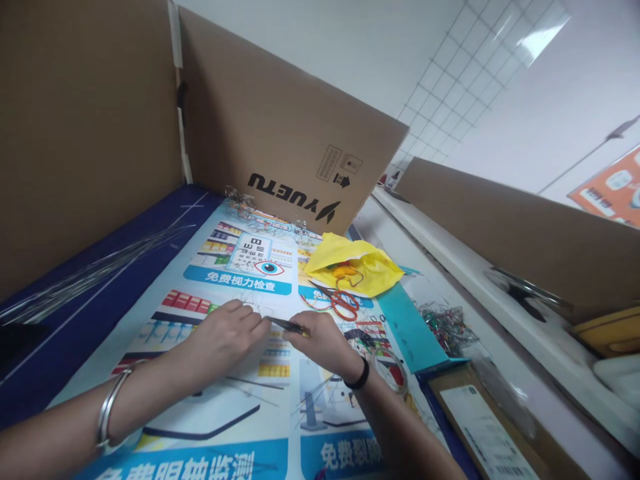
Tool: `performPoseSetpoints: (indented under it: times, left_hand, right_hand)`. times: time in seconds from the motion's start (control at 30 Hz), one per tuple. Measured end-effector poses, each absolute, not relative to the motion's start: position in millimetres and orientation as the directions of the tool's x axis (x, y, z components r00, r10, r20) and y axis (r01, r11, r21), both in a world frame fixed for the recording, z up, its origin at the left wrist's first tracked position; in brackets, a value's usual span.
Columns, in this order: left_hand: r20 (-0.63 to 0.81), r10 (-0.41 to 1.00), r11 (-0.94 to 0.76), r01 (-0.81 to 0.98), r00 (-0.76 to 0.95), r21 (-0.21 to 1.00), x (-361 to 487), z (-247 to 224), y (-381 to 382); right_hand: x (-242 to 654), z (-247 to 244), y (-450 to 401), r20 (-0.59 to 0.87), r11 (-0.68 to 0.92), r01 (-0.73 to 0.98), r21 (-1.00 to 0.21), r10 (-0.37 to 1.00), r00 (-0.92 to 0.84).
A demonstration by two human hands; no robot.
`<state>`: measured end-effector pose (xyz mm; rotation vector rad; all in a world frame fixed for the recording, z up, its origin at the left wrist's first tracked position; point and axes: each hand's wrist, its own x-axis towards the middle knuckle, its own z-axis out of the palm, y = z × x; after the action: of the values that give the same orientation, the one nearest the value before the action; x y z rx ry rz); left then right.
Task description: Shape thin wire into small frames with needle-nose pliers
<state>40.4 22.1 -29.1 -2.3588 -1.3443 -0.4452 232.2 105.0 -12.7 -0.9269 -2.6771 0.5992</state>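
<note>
While gripping pointed dark-metal pliers (287,325) by yellow-marked handles (305,331) in right hand (323,341), expect light, stiff handling; cannot tell pinch of curled left hand (231,333).

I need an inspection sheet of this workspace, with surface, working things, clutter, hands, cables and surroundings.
Surface: printed sheet over dark blue cover.
Working things: pliers-like tool; orange-handled scissors by a yellow bag; long thin wires at left.
Clutter: tangled wire pieces near the cardboard; another wire pile beside a teal panel.
Hands: right hand grips the tool; left hand is curled near its tip, contents unclear.
Cables: nothing seen for certain.
Surroundings: cardboard panel marked YUETU; tiled wall behind.
</note>
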Motion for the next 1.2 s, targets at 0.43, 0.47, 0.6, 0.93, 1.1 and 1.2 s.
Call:
performPoseSetpoints:
  times: [0.43,0.47,0.6,0.93,1.1,1.2]
  left_hand:
    - [0.28,0.887,-0.375,0.926,0.368,-0.029,43,-24,25]
    - [0.279,0.9,-0.351,0.936,0.335,0.01,42,-25,25]
    - [0.239,0.958,-0.245,0.878,0.156,0.411,37,-30,32]
    - [-0.272,0.96,0.281,-0.245,0.071,0.928,52,-39,33]
    - [-0.269,0.959,0.282,-0.296,0.087,0.913,54,-46,32]
    - [-0.267,0.959,0.284,-0.29,0.097,0.914,55,-46,32]
  right_hand:
    - [220,-32,105,0.087,0.549,0.51,-0.662,0.733,-0.675]
    - [220,-33,105,0.066,0.5,0.492,-0.713,0.746,-0.663]
    - [220,-37,103,-0.073,0.2,0.326,-0.924,0.745,-0.663]
    - [218,-48,95,-0.162,-0.244,-0.019,-0.969,0.699,-0.696]
    - [215,-54,91,-0.123,-0.223,-0.067,-0.972,0.734,-0.668]
    - [214,-55,90,-0.091,-0.188,-0.081,-0.979,0.754,-0.651]
